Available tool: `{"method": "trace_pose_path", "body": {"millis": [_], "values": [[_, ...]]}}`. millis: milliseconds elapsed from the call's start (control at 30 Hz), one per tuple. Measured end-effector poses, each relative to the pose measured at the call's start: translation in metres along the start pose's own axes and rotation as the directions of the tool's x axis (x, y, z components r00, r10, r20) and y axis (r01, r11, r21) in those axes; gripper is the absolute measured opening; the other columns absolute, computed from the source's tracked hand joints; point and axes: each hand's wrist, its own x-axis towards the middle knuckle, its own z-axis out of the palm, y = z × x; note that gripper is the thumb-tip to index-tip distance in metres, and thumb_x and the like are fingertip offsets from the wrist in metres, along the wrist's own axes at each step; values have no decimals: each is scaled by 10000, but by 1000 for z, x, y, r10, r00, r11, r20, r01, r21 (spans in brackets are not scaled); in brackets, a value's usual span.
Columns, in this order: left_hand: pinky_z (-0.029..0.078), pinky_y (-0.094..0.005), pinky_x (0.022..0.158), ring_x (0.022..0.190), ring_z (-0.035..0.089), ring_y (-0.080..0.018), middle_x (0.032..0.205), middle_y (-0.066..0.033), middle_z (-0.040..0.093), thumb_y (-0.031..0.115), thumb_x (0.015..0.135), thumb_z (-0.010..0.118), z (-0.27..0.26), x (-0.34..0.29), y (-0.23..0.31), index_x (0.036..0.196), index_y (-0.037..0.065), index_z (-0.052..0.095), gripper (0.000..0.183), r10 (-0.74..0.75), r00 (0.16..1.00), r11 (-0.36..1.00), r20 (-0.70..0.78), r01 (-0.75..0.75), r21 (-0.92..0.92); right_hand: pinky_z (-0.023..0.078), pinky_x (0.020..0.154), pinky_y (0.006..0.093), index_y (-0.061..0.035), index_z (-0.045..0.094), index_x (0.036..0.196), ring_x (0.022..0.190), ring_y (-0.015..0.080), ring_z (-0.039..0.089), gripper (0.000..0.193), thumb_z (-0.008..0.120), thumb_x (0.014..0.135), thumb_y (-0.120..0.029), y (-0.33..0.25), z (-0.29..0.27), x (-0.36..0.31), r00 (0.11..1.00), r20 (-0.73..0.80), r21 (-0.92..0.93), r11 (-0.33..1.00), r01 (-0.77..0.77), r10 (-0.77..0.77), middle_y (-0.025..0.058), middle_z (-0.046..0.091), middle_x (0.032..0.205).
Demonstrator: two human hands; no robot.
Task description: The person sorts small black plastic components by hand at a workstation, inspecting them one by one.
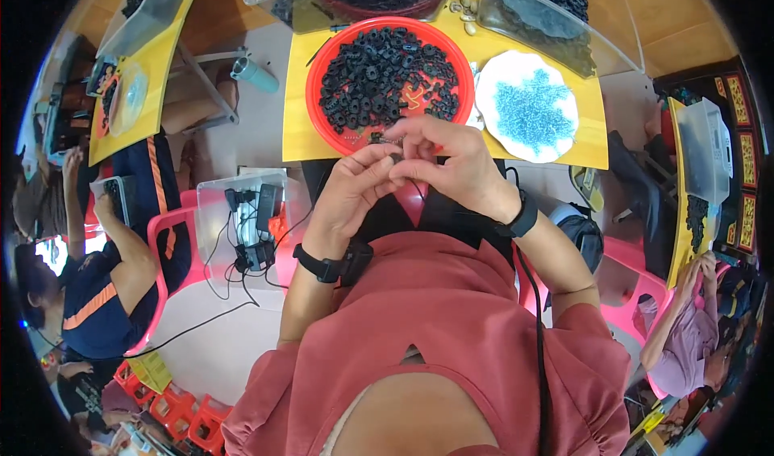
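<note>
Table (592, 125) before me; on it, basin (313, 93) holding parts (363, 77), plate (488, 93) at right, bins (524, 37) behind.

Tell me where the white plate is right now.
In the head view, the white plate sits upper right of centre on the yellow table, immediately right of the red tray and beyond the right hand.

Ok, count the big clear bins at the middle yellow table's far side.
2. One clear bin stands beyond the red basin, the other clear bin beyond the white dish. Both run past the picture's upper edge, where more may be hidden.
</note>
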Motion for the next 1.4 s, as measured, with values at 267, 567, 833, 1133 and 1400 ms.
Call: {"method": "trace_pose_path", "body": {"millis": [267,567,833,1133,1400], "values": [[510,-231,716,780,626,-120,922,-42,643,95,893,589,-8,7,9,1069,27,602,190,63,998,998,-23,-63,9,474,596,332,-37,654,845,680,226,614,114,669,779,-129,3,-32,29,997,-27,-291,953,-79,74,107,596,766],[519,-221,718,787,632,-111,900,-31,642,92,896,584,-16,26,19,1082,37,593,194,111,990,978,-86,-124,-170,487,687,428,-36,656,857,779,341,608,133,628,744,-100,46,-38,80,994,105,-800,595,76,14,150,597,832],[523,-209,713,783,631,-104,891,-50,649,88,896,582,-21,28,21,1083,36,590,195,100,990,967,-96,-120,-224,484,691,432,-40,633,818,796,343,602,122,654,714,-102,52,-37,83,986,119,-811,584,30,114,149,581,828],[522,-210,711,771,624,-99,901,-52,647,93,897,582,-22,26,21,1096,40,581,206,112,981,966,-156,-144,-216,490,692,428,-42,626,865,801,340,605,160,667,718,-90,58,-35,81,979,156,-797,602,47,131,144,588,837],[515,-204,689,762,615,-94,907,-38,643,95,901,577,-20,27,21,1097,40,580,204,128,979,971,-161,-157,-181,495,690,425,-54,645,884,803,337,612,157,657,731,-87,55,-33,79,978,188,-796,597,101,86,125,594,854]]}}
